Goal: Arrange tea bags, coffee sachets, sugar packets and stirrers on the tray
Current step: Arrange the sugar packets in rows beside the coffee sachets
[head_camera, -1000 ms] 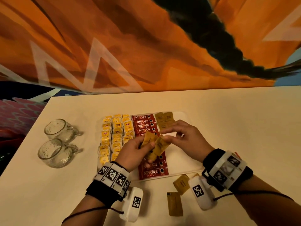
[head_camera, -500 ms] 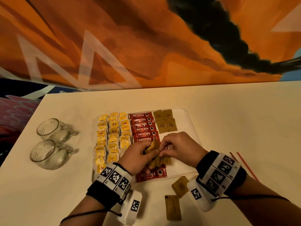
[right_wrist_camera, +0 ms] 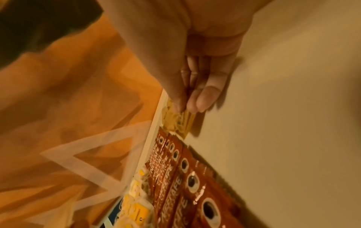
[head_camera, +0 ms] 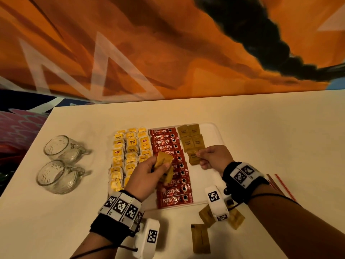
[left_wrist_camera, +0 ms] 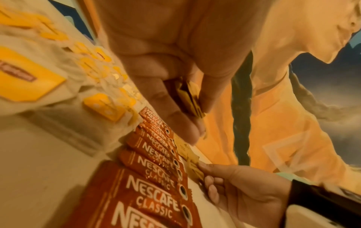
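Sugar packet (head_camera: 194, 158) print unreadable

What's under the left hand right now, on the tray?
The left hand, holding brown sugar packets, hovers over the red coffee sachets and the near yellow tea bags. Sachets show above and below it; what lies directly beneath is covered.

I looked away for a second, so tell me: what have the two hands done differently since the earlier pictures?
The hands have parted. The right hand moved away rightward and is setting one brown sugar packet below the sugar rows on the tray. The left hand still grips the remaining packets over the coffee sachets. Tea bags, glass cups and loose packets on the table stayed put.
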`<act>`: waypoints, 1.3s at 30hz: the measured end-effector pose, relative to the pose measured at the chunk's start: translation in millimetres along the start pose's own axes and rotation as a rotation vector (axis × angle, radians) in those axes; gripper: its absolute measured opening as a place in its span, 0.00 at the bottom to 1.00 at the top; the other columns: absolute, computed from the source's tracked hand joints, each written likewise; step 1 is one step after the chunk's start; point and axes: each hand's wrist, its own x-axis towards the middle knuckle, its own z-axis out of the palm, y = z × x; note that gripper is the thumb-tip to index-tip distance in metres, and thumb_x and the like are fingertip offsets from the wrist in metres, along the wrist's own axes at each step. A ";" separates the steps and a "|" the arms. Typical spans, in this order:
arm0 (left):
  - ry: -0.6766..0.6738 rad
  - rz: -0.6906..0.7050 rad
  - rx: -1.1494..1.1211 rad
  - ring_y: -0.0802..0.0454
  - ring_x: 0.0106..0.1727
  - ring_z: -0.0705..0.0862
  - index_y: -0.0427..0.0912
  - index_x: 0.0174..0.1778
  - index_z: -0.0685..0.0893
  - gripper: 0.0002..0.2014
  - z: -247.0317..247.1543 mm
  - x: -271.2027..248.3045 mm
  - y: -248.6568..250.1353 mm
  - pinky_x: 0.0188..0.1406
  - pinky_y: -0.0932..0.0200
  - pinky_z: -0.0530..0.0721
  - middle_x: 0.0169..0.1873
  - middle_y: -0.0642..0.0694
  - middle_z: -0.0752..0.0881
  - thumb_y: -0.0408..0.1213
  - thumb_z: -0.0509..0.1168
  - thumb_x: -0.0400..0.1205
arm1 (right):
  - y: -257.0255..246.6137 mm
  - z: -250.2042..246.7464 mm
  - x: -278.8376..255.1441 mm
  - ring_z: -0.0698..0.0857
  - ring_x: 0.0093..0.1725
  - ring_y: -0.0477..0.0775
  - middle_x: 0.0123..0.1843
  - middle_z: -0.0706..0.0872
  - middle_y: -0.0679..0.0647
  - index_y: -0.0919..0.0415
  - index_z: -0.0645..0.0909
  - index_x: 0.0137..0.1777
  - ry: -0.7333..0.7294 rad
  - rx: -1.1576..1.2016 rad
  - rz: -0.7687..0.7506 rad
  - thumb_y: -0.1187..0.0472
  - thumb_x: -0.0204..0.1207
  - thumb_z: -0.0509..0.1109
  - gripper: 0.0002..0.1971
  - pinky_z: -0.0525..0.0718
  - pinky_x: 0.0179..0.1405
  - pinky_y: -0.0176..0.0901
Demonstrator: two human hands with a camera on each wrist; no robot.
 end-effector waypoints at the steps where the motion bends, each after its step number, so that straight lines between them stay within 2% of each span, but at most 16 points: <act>1: 0.004 -0.013 -0.011 0.51 0.26 0.82 0.38 0.52 0.83 0.06 -0.6 0.0 -2.1 0.24 0.58 0.84 0.29 0.42 0.85 0.35 0.62 0.84 | 0.2 2.0 2.3 0.84 0.30 0.55 0.38 0.89 0.65 0.66 0.86 0.45 0.008 -0.020 -0.005 0.65 0.75 0.75 0.04 0.90 0.44 0.52; 3: 0.001 -0.031 -0.024 0.49 0.27 0.82 0.37 0.52 0.83 0.07 -1.4 0.0 -5.9 0.26 0.56 0.84 0.29 0.41 0.85 0.35 0.63 0.84 | -0.1 5.7 6.4 0.85 0.31 0.56 0.39 0.90 0.65 0.64 0.87 0.43 0.029 -0.055 -0.014 0.63 0.74 0.76 0.04 0.89 0.49 0.56; 6: -0.001 -0.050 -0.050 0.49 0.29 0.82 0.38 0.51 0.84 0.07 -2.1 -0.3 -7.8 0.27 0.54 0.84 0.30 0.41 0.85 0.36 0.63 0.84 | -2.9 9.7 8.9 0.85 0.29 0.55 0.36 0.89 0.63 0.65 0.87 0.44 0.053 -0.086 -0.016 0.63 0.74 0.76 0.05 0.90 0.49 0.56; 9: -0.013 -0.079 -0.105 0.49 0.30 0.84 0.38 0.53 0.84 0.07 -1.6 -0.2 -6.9 0.26 0.55 0.84 0.34 0.42 0.87 0.35 0.63 0.84 | -2.6 10.6 7.6 0.85 0.27 0.54 0.34 0.89 0.61 0.67 0.86 0.48 0.070 -0.084 -0.010 0.62 0.73 0.78 0.09 0.91 0.42 0.52; 13: -0.045 -0.076 -0.092 0.50 0.30 0.86 0.37 0.54 0.84 0.07 -0.1 -2.5 -5.9 0.25 0.57 0.87 0.35 0.43 0.88 0.32 0.62 0.84 | -5.7 13.4 -5.9 0.84 0.34 0.49 0.40 0.89 0.52 0.56 0.84 0.45 0.166 -0.127 -0.160 0.53 0.69 0.80 0.11 0.84 0.35 0.45; 14: -0.061 -0.069 -0.079 0.50 0.29 0.86 0.36 0.52 0.84 0.06 0.6 -3.2 -5.2 0.25 0.57 0.87 0.33 0.43 0.88 0.31 0.63 0.83 | -10.2 15.4 -13.7 0.83 0.37 0.48 0.41 0.88 0.49 0.54 0.85 0.44 0.136 -0.107 -0.220 0.52 0.69 0.80 0.09 0.80 0.36 0.42; 16: -0.077 -0.068 -0.065 0.50 0.27 0.85 0.34 0.49 0.84 0.05 3.2 -4.1 -2.7 0.25 0.58 0.87 0.31 0.41 0.87 0.31 0.65 0.82 | -21.3 18.6 -31.7 0.81 0.38 0.44 0.41 0.88 0.46 0.51 0.88 0.45 -0.058 -0.073 -0.285 0.50 0.70 0.78 0.07 0.76 0.35 0.37; 19: -0.104 -0.063 -0.039 0.48 0.25 0.84 0.34 0.49 0.85 0.05 6.8 -3.7 -0.5 0.26 0.56 0.86 0.30 0.39 0.87 0.32 0.67 0.81 | -30.4 23.0 -49.8 0.76 0.28 0.40 0.33 0.82 0.48 0.53 0.89 0.52 -0.362 -0.151 -0.338 0.55 0.72 0.78 0.10 0.74 0.27 0.30; 22: -0.115 -0.049 -0.040 0.47 0.28 0.85 0.33 0.51 0.85 0.10 7.0 -5.0 4.0 0.28 0.54 0.86 0.33 0.37 0.87 0.36 0.70 0.78 | -31.2 20.9 -52.1 0.78 0.24 0.36 0.27 0.82 0.46 0.62 0.88 0.53 -0.330 -0.135 -0.363 0.64 0.72 0.78 0.10 0.72 0.23 0.22; 24: -0.112 -0.097 -0.096 0.47 0.31 0.87 0.34 0.53 0.85 0.18 5.7 -8.4 11.2 0.29 0.54 0.88 0.36 0.36 0.88 0.46 0.68 0.76 | -33.0 15.1 -54.7 0.80 0.26 0.45 0.27 0.86 0.49 0.66 0.87 0.51 -0.345 -0.067 -0.344 0.65 0.72 0.78 0.09 0.73 0.22 0.26; 26: -0.134 -0.209 -0.198 0.46 0.34 0.88 0.35 0.53 0.86 0.27 3.7 -12.0 17.3 0.29 0.53 0.89 0.39 0.35 0.90 0.57 0.61 0.75 | -36.0 8.3 -56.8 0.78 0.29 0.54 0.33 0.89 0.54 0.66 0.87 0.48 -0.404 -0.061 -0.354 0.66 0.72 0.77 0.07 0.76 0.25 0.33; 28: -0.179 -0.298 -0.287 0.45 0.35 0.88 0.36 0.55 0.86 0.32 1.6 -14.1 21.0 0.29 0.53 0.89 0.41 0.36 0.90 0.63 0.56 0.75 | -39.5 2.3 -58.8 0.81 0.30 0.50 0.37 0.89 0.53 0.65 0.87 0.47 -0.477 -0.074 -0.373 0.69 0.72 0.76 0.05 0.82 0.32 0.36; 31: -0.225 -0.276 -0.305 0.49 0.34 0.87 0.34 0.57 0.84 0.26 2.0 -17.6 22.5 0.28 0.55 0.88 0.37 0.40 0.88 0.54 0.62 0.77 | -44.0 -3.1 -62.0 0.86 0.36 0.48 0.40 0.89 0.55 0.66 0.86 0.47 -0.551 -0.075 -0.420 0.73 0.73 0.73 0.05 0.86 0.40 0.38; 35: -0.228 -0.188 -0.274 0.58 0.28 0.84 0.32 0.59 0.84 0.15 6.9 -20.0 20.2 0.26 0.59 0.88 0.28 0.51 0.85 0.37 0.66 0.80 | -45.5 -7.4 -65.0 0.87 0.39 0.47 0.42 0.88 0.56 0.67 0.86 0.49 -0.583 -0.043 -0.461 0.75 0.74 0.71 0.07 0.87 0.44 0.38; 37: -0.188 -0.151 -0.242 0.59 0.26 0.82 0.33 0.53 0.85 0.10 8.0 -19.5 19.9 0.25 0.61 0.87 0.25 0.52 0.84 0.34 0.66 0.80 | -45.0 -8.5 -66.4 0.87 0.39 0.48 0.42 0.90 0.54 0.66 0.85 0.50 -0.570 -0.023 -0.462 0.74 0.76 0.69 0.07 0.87 0.44 0.38; 39: -0.121 -0.123 -0.235 0.59 0.24 0.81 0.35 0.45 0.86 0.06 9.2 -19.1 21.2 0.23 0.62 0.86 0.26 0.50 0.82 0.34 0.67 0.80 | -42.6 -7.5 -66.4 0.87 0.37 0.50 0.42 0.90 0.55 0.65 0.85 0.55 -0.517 0.020 -0.407 0.66 0.80 0.66 0.08 0.87 0.44 0.39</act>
